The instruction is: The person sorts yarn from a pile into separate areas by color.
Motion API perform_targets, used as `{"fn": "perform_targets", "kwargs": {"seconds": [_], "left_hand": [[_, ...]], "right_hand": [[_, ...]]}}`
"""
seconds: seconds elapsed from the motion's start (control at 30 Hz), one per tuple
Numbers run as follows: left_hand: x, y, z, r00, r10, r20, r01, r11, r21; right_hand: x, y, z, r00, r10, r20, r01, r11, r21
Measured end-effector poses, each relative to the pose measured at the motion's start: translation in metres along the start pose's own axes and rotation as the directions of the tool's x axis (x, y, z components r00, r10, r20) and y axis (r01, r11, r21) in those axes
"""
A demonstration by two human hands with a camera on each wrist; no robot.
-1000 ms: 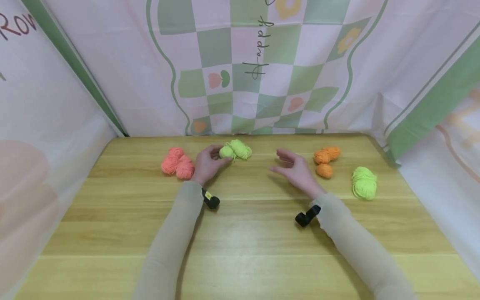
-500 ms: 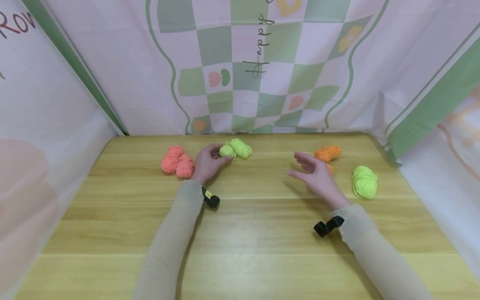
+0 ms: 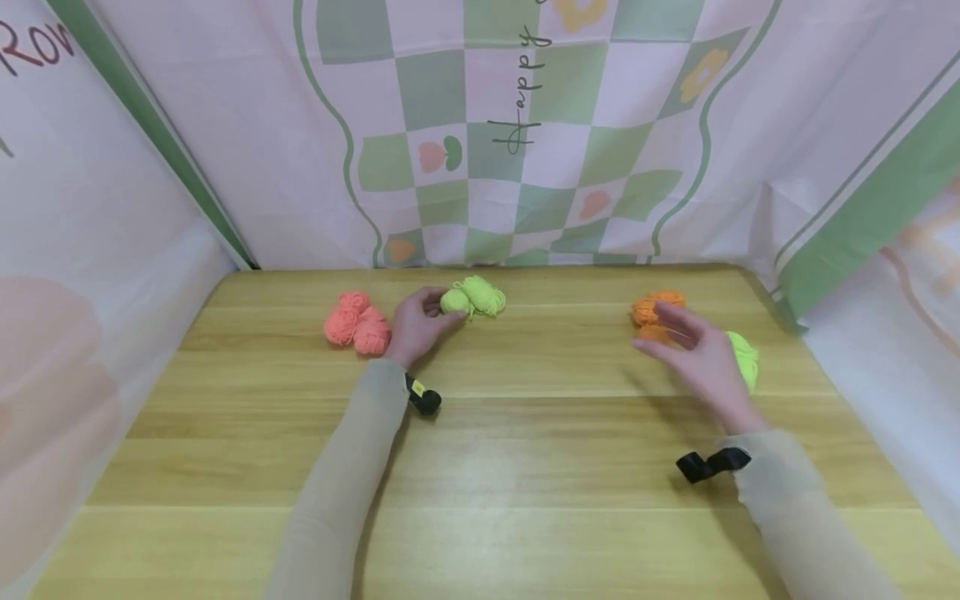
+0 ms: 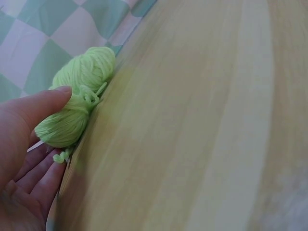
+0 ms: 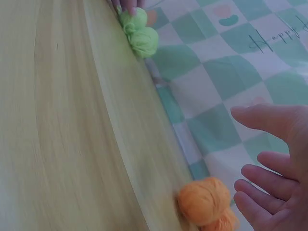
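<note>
My left hand (image 3: 417, 325) is at a small light-green ball of yarn (image 3: 453, 302) near the back edge, thumb on one side and fingers on the other. A second light-green yarn ball (image 3: 484, 296) lies against its right side. In the left wrist view, the thumb (image 4: 53, 100) lies on the nearer green ball (image 4: 62, 127), with the other fingers beneath and behind it. My right hand (image 3: 701, 358) is held above the table with fingers spread and nothing in it. It partly covers the orange yarn balls (image 3: 657, 305) and a brighter yellow-green yarn ball (image 3: 744, 360).
Pink yarn balls (image 3: 356, 323) sit bunched beside my left wrist. A printed curtain (image 3: 562, 167) hangs at the wooden table's (image 3: 480, 467) back edge, and cloth also hangs at both sides. A black wrist camera (image 3: 711, 463) is strapped to the right sleeve.
My right hand has moved right and slightly toward me, from the middle of the table to in front of the orange and yellow-green yarn. The left hand has stayed at the green ball.
</note>
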State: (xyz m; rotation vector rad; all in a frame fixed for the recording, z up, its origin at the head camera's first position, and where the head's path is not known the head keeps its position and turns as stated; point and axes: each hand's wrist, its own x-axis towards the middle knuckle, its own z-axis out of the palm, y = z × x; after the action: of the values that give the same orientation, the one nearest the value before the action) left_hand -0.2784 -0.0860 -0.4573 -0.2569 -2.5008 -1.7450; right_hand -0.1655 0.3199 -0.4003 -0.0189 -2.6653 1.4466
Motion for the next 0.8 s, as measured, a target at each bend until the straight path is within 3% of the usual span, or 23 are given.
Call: {"fn": "perform_targets", "kwargs": {"seconds": [0.5, 0.8], "left_hand": [[0.000, 0.001, -0.001, 1.000, -0.002, 0.003, 0.002, 1.000, 0.006], [-0.002, 0.004, -0.002, 1.000, -0.012, 0.015, 0.012, 1.000, 0.008]], "right_hand": [[-0.016, 0.026, -0.043, 0.996, 0.065, -0.063, -0.070, 0.995, -0.075], [-0.024, 0.038, -0.061, 0.989, 0.116, -0.096, -0.121, 0.991, -0.053]]}}
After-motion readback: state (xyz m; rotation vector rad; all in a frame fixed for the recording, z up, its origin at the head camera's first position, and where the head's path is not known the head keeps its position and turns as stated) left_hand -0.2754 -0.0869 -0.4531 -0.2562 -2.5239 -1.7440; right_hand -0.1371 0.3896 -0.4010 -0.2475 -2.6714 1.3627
